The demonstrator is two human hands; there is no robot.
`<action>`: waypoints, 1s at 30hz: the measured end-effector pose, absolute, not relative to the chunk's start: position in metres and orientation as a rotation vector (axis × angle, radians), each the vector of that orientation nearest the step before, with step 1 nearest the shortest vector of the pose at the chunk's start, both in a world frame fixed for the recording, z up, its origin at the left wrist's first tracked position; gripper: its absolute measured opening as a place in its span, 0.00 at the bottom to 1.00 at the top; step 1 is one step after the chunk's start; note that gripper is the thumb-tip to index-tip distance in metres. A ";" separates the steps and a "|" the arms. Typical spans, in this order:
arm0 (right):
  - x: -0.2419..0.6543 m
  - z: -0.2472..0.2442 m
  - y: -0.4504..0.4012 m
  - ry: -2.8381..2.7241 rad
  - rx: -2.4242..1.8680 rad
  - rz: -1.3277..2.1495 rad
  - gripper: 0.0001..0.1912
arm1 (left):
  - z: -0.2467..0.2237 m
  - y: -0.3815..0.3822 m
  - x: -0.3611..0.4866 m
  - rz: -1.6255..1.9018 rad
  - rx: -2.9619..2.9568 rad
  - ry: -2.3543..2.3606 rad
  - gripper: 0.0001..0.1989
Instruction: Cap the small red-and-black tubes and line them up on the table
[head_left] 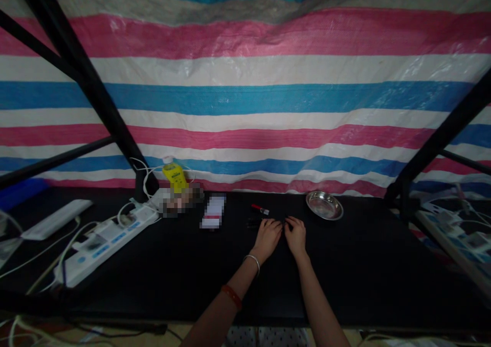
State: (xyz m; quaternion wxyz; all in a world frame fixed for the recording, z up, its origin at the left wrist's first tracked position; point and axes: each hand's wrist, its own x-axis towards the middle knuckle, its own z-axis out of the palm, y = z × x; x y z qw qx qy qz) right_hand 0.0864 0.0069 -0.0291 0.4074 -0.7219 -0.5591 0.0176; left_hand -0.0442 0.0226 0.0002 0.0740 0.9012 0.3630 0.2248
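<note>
My left hand point(268, 238), with a silver bangle and a red band on its arm, is over the black tabletop. Its fingers are bent and drawn together, reaching toward the other hand. Close by on the right, my right hand point(295, 235) has its thumb and fingertips closed in a pinch. Something small and dark seems to be between the two sets of fingertips; I cannot make out what. Dark slender items point(254, 223) lie just left of my left hand, hard to tell from the table. Beyond them is a small red object with a metal end point(260, 209), apart from both hands.
A round metal dish point(324, 206) stands at the back right. Left of my hands lies a blurred phone point(214, 211), then a yellow bottle point(175, 176) and a white power strip point(109, 245) with cables. Dark frame posts flank the table, before a striped sheet point(261, 99).
</note>
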 end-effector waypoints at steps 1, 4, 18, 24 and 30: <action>0.086 -0.030 0.007 -1.400 -1.815 0.041 0.16 | 0.001 0.022 -0.045 0.676 2.708 1.077 0.14; 0.086 -0.031 0.007 -1.383 -1.792 0.042 0.15 | 0.002 0.022 -0.046 0.669 2.717 1.050 0.14; 0.087 -0.026 0.022 -1.362 -2.010 -0.039 0.18 | -0.005 0.023 -0.050 0.760 2.691 1.062 0.23; 0.088 -0.025 0.022 -1.365 -1.982 -0.033 0.15 | -0.010 0.023 -0.052 0.866 2.582 1.057 0.23; 0.089 -0.024 0.018 -1.342 -1.907 0.047 0.15 | -0.012 0.023 -0.051 0.921 2.481 1.073 0.18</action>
